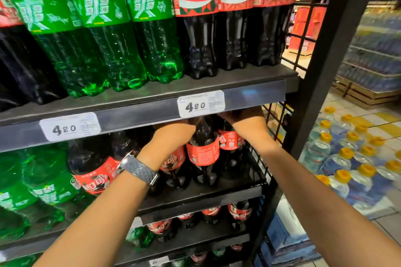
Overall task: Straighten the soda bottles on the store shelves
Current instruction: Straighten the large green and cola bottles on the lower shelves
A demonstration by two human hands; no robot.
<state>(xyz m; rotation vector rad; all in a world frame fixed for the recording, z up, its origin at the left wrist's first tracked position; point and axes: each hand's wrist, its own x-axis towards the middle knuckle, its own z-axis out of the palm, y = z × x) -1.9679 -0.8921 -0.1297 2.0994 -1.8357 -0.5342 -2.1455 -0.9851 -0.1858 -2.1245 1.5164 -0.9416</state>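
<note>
A: What surrounds the work?
B: A black shelving rack [338, 28]. Its upper shelf [238, 76] carries green bottles [112, 28] and big cola bottles [199, 28]. Packs of yellow-capped water [355, 158] are stacked on the floor to its right. The upper shelf's front rail, with two price tags [200, 104] reading 4.20, blocks the view of the bottle tops beneath.
A: And the soda being straightened?
B: Dark small cola bottles [93, 171] with red labels stand on the middle shelf [227, 188]. One cola bottle [202, 151] stands upright between the left hand [173, 134] and right hand [243, 119], small print facing out.
A: The fingers?
B: Hidden behind rail and bottles. Clamped or apart, I cannot tell. A watch [138, 169] bands the left wrist.
</note>
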